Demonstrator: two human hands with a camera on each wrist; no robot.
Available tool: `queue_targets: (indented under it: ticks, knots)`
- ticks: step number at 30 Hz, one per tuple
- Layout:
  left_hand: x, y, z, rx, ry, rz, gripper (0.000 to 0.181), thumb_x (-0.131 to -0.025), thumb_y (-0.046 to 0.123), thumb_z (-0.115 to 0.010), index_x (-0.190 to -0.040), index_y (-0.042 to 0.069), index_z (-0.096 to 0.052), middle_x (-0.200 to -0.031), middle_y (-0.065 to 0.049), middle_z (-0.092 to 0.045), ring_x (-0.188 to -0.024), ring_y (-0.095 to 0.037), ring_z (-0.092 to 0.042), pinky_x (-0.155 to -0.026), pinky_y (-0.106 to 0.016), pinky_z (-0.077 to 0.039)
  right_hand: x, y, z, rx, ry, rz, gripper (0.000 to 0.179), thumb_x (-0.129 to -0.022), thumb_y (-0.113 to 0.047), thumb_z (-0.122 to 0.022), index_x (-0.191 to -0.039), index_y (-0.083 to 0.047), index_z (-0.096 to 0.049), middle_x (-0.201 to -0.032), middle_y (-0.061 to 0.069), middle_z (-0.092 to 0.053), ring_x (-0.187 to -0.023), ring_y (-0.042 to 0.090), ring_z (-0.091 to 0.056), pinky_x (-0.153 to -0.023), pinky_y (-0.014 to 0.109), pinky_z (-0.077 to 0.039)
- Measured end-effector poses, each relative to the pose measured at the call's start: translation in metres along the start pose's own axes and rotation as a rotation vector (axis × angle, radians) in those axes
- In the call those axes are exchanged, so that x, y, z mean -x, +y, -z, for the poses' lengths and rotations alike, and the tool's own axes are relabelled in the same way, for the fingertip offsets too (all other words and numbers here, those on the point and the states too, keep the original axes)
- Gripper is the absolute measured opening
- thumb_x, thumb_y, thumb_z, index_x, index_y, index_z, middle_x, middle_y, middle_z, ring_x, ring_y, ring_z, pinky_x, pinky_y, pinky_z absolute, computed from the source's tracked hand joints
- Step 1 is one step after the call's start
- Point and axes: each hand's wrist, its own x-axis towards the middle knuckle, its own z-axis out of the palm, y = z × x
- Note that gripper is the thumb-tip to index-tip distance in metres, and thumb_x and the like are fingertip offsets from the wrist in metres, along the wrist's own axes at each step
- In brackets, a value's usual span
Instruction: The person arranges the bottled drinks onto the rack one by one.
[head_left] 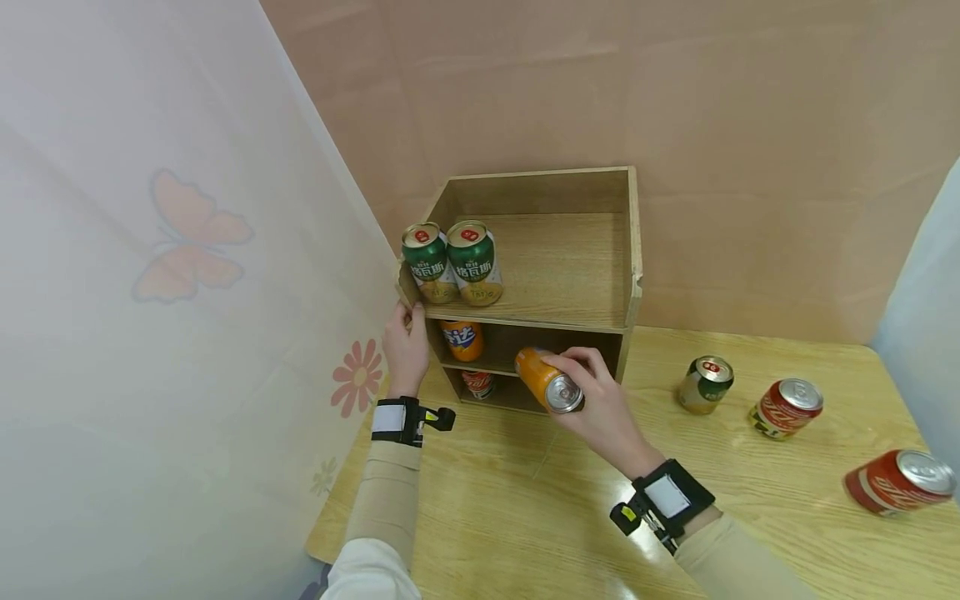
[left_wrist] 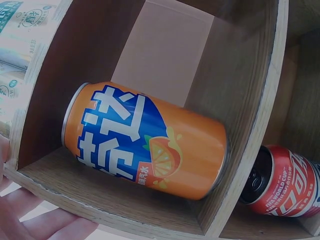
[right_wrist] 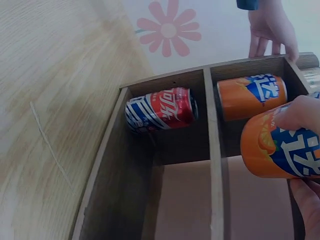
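Note:
An orange soda can (head_left: pixel 537 372) is gripped in my right hand (head_left: pixel 600 408), tilted with its silver top toward me, in front of the middle shelf opening. My left hand (head_left: pixel 407 346) holds the left side of the wooden shelf unit (head_left: pixel 555 321) near its top board. A second orange can (left_wrist: pixel 145 140) stands on the middle shelf at the left. Below it, on the bottom level, is a red cola can (right_wrist: pixel 162 109). Two green-and-gold cans, the left one (head_left: pixel 430 262) and the right one (head_left: pixel 474 262), stand side by side on top at the front left.
On the table to the right are a green-and-gold can (head_left: pixel 705 385), a red can (head_left: pixel 786 408) standing upright, and another red can (head_left: pixel 898 482) near the right edge. A white wall panel (head_left: pixel 225 333) borders the left, and a brown sheet (head_left: pixel 750 167) hangs behind the unit.

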Motion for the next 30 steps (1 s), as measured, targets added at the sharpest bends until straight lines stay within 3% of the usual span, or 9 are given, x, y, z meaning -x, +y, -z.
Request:
queue_targets:
  ticks: [5,9,15,24,28,30]
  knots:
    - [0.000,0.000,-0.001,0.007,0.008,-0.002,0.028,-0.108,0.028,-0.048,-0.104,0.007,-0.066,-0.111,-0.014,-0.072,-0.103,-0.029,-0.066,-0.079,-0.045,-0.049,-0.007,0.002,-0.010,0.006,-0.010,-0.017,0.078,-0.064,0.004,-0.092,-0.133,-0.020,-0.064,-0.128,0.011,-0.046,-0.103,0.034,-0.063,-0.077,0.047,-0.058]
    - [0.001,0.000,-0.001,0.011,-0.001,-0.007,0.029,-0.108,0.029,-0.048,-0.100,0.007,-0.064,-0.104,-0.015,-0.072,-0.096,-0.031,-0.066,-0.074,-0.044,-0.047,-0.012,0.007,-0.016,0.033,-0.020,-0.028,0.078,-0.064,0.002,-0.092,-0.133,-0.021,-0.063,-0.128,0.012,-0.046,-0.101,0.035,-0.064,-0.075,0.047,-0.058]
    - [0.002,0.001,-0.001,0.020,-0.023,-0.001,0.030,-0.109,0.031,-0.047,-0.107,0.007,-0.066,-0.109,-0.014,-0.072,-0.103,-0.032,-0.067,-0.077,-0.045,-0.048,-0.017,0.014,-0.021,0.045,-0.043,-0.050,0.080,-0.065,0.002,-0.092,-0.135,-0.022,-0.061,-0.128,0.017,-0.046,-0.097,0.040,-0.065,-0.072,0.049,-0.059]
    - [0.002,0.000,0.000,0.009,-0.005,-0.003,0.033,-0.108,0.031,-0.047,-0.113,0.006,-0.068,-0.115,-0.015,-0.072,-0.114,-0.032,-0.065,-0.091,-0.052,-0.050,-0.026,0.020,-0.029,0.037,-0.087,-0.077,0.081,-0.069,0.002,-0.090,-0.139,-0.022,-0.057,-0.134,0.022,-0.043,-0.098,0.041,-0.066,-0.074,0.049,-0.059]
    - [0.001,-0.001,0.001,0.004,-0.006,-0.001,0.032,-0.108,0.031,-0.048,-0.110,0.007,-0.068,-0.113,-0.014,-0.072,-0.110,-0.031,-0.066,-0.086,-0.049,-0.050,-0.030,0.019,-0.031,0.023,-0.110,-0.105,0.080,-0.072,0.004,-0.089,-0.140,-0.020,-0.056,-0.137,0.022,-0.043,-0.101,0.041,-0.066,-0.076,0.049,-0.059]
    - [0.001,0.000,0.001,0.008,-0.009,-0.002,0.031,-0.108,0.031,-0.047,-0.106,0.007,-0.066,-0.109,-0.015,-0.072,-0.099,-0.032,-0.067,-0.077,-0.046,-0.049,-0.032,0.019,-0.032,0.020,-0.119,-0.118,0.079,-0.072,0.004,-0.088,-0.140,-0.020,-0.056,-0.137,0.023,-0.043,-0.102,0.041,-0.066,-0.076,0.049,-0.059]
